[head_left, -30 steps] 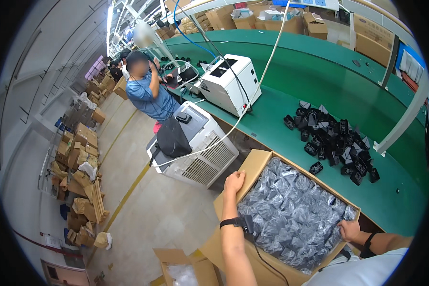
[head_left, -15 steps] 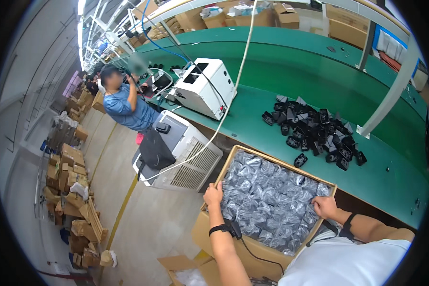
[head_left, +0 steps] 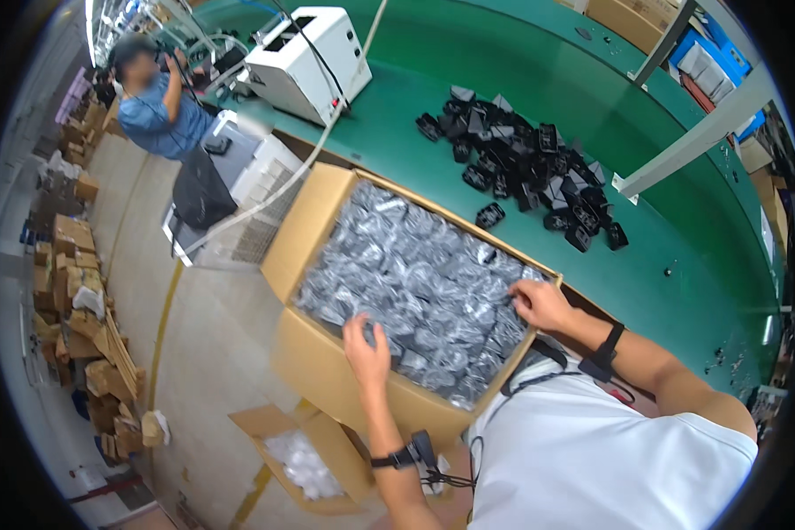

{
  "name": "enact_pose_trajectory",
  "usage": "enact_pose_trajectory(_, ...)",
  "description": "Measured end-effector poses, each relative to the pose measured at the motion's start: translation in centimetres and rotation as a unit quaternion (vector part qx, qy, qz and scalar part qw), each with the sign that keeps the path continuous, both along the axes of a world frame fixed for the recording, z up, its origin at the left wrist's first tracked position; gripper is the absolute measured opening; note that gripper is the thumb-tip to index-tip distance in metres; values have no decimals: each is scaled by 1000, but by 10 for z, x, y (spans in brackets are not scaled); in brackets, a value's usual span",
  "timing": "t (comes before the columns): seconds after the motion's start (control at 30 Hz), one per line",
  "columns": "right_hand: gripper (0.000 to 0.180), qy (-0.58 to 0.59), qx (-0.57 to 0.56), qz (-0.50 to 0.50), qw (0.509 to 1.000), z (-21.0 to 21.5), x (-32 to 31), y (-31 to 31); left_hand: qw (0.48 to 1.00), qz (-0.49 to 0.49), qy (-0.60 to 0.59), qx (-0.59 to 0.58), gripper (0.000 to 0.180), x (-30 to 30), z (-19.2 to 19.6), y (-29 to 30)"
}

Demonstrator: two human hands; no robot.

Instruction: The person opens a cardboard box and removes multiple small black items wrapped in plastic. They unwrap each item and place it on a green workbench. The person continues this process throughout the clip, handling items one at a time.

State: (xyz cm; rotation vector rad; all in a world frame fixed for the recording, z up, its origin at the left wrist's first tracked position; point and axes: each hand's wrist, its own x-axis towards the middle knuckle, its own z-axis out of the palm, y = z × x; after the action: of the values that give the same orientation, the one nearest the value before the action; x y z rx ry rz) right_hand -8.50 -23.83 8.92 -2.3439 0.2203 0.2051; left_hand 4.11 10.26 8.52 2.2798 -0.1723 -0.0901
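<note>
A large cardboard box (head_left: 314,358) stands in front of me, packed to the top with dark parts in clear plastic bags (head_left: 415,274). My left hand (head_left: 367,353) is over the box's near wall, thumb and fingers apart with nothing between them. At the box's right end, my right hand (head_left: 543,306) rests its bent fingers on the bagged parts, just inside the rim. Its fingers look slightly apart and no held part shows. Black wristbands with cables are on both wrists.
Black plastic parts (head_left: 539,168) lie heaped on the green workbench (head_left: 380,132). A white machine (head_left: 305,62) stands farther left, near a person in blue (head_left: 155,115) and an air cooler (head_left: 256,208). An open carton (head_left: 344,459) sits on the floor. A white post (head_left: 698,146) rises from the bench.
My left hand has left the box's far-left rim and come to the near side. A box flap now shows at the left end. The view has shifted, moving the bench up and left.
</note>
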Motion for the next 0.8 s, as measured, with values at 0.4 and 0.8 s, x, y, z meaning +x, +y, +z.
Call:
enact_pose_trajectory(0.4, 44, 116, -178, 422, 882, -39, 13, -2, 994, -13, 92, 65, 11, -222, -21, -100)
enact_pose_trajectory(0.8, 12, 361, 420, 173, 815, -15, 30, -23, 937, 95, 222, -255, 44, -184, -22, -150)
